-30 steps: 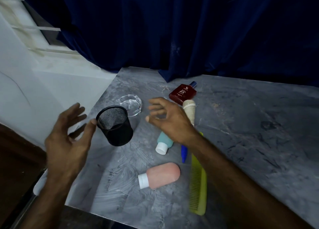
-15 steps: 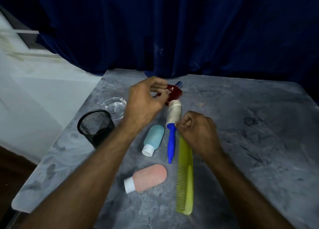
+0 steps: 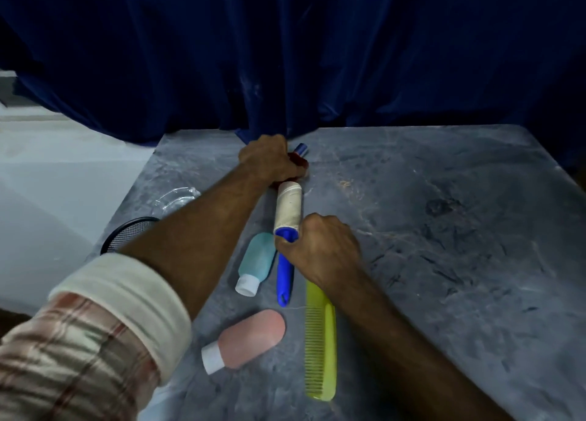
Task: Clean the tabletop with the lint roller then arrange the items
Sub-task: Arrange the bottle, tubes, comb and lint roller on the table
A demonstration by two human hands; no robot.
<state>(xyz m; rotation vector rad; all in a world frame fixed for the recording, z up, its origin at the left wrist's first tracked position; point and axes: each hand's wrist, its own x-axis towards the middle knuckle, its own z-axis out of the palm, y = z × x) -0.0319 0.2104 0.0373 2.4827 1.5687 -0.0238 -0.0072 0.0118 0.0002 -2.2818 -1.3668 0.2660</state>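
We see a dark blue curtain [image 3: 285,55] hanging in folds behind the grey marbled tabletop [image 3: 444,230]. A white wall [image 3: 63,173] stands at left. Lighting is dim.

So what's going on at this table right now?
A person is at a grey table. Their right hand grips the lint roller by its blue handle, just below the roll, while their left hand grips a red bottle at the far side. A teal bottle, pink bottle, green comb, mesh cup and glass dish sit nearby.
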